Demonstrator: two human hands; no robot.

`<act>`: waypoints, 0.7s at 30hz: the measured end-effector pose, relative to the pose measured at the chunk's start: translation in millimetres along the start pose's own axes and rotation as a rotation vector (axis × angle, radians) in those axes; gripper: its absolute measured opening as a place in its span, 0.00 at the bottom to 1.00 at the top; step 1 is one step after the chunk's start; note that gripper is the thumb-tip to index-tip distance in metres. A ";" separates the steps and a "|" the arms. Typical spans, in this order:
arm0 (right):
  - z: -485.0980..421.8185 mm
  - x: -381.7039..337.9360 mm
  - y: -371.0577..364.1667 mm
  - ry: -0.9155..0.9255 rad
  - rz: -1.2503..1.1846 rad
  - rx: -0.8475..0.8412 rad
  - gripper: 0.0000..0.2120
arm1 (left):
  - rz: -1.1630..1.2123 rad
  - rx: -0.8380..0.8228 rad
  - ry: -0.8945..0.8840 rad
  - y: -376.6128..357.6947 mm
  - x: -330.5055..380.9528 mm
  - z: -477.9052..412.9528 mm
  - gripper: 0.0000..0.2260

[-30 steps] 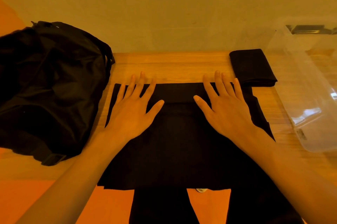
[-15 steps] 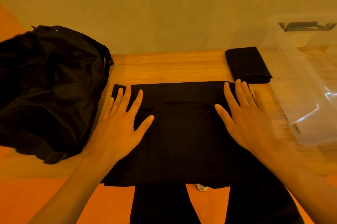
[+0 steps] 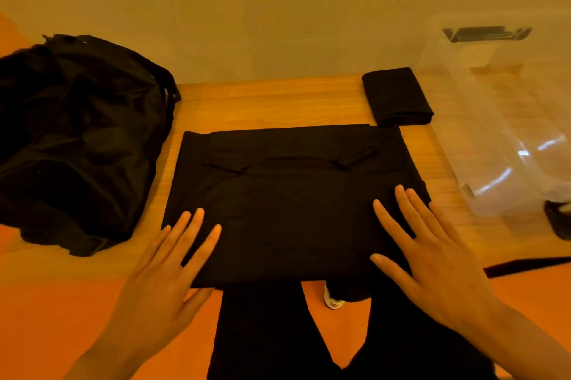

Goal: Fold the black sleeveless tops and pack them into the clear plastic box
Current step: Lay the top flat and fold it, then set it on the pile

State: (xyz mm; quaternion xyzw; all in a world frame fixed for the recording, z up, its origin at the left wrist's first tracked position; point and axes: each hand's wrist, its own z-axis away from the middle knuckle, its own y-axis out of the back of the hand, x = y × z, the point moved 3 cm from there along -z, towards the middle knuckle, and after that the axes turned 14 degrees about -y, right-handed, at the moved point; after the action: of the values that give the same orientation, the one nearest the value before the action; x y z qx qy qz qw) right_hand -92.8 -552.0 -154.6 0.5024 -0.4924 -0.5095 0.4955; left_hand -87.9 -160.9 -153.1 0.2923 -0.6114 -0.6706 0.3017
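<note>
- A black sleeveless top [image 3: 293, 203] is spread flat in the middle of the wooden worktop [image 3: 262, 101]; its far part is folded over towards the front, and its near hem reaches the worktop's front edge.
- The left hand [image 3: 160, 280] is held flat with straight, spread fingers; only the fingertips are laid on the near-left corner of the top, and nothing is gripped.
- The right hand [image 3: 432, 265] is likewise laid flat, fingers spread, on the near-right corner of the top; no cloth is pinched or curled round.
- A second top, already folded [image 3: 397, 97], is set near the back edge, towards the right, just beyond the spread top's far-right corner.
- The clear plastic box [image 3: 500, 132] is placed along the right edge, just beside the folded top; what it contains cannot be told.
- A black bag [image 3: 77, 138] is slumped at the left edge.
- Black trousers [image 3: 262, 333] and a pale shoe [image 3: 332, 299] are seen below the front edge.
</note>
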 end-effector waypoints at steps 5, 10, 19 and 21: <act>34.8 12.2 9.5 -0.126 -0.333 0.193 0.27 | 0.218 0.195 0.074 30.3 31.3 -31.9 0.35; 58.5 19.9 16.0 -0.688 -0.960 0.246 0.15 | 0.341 0.179 -0.241 58.4 79.7 -156.3 0.29; 56.2 19.5 -4.7 -0.911 -1.320 -0.135 0.18 | 0.077 -0.088 -0.376 42.8 100.8 -316.5 0.29; 57.8 21.6 -4.1 -0.935 -1.413 -0.123 0.20 | 0.054 -0.063 -0.373 38.2 101.6 -318.2 0.31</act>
State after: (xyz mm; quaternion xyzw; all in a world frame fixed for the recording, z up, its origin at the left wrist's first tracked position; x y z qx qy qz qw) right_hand -150.7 -573.3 -158.6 0.4019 -0.1885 -0.8803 -0.1673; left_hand 90.3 -445.8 -143.3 0.1367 -0.6430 -0.7236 0.2102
